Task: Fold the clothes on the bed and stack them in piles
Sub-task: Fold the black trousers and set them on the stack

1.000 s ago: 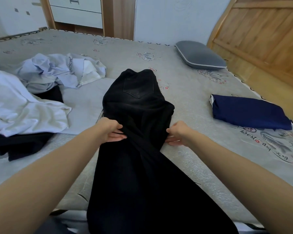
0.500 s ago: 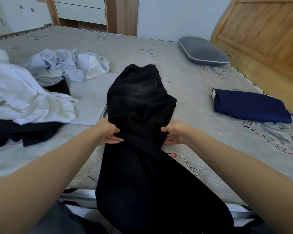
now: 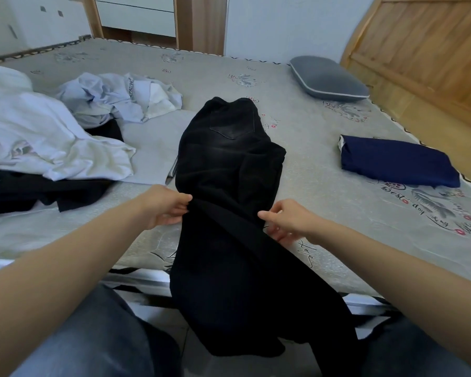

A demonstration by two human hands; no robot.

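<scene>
Trousers (image 3: pixel 229 164) pinched at mid-leg by my left hand (image 3: pixel 166 206) and right hand (image 3: pixel 284 223); I judge the hanging legs could drag them off the bed (image 3: pixel 324 148).

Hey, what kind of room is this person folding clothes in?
Most likely a bedroom in a home: a bed with a printed cover, a grey pillow beside a wooden headboard, and drawers against the far wall.

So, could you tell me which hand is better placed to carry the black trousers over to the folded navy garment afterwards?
Probably the right hand: it grips the black trousers on the side nearest the folded navy garment. The left hand holds the opposite edge.
</scene>
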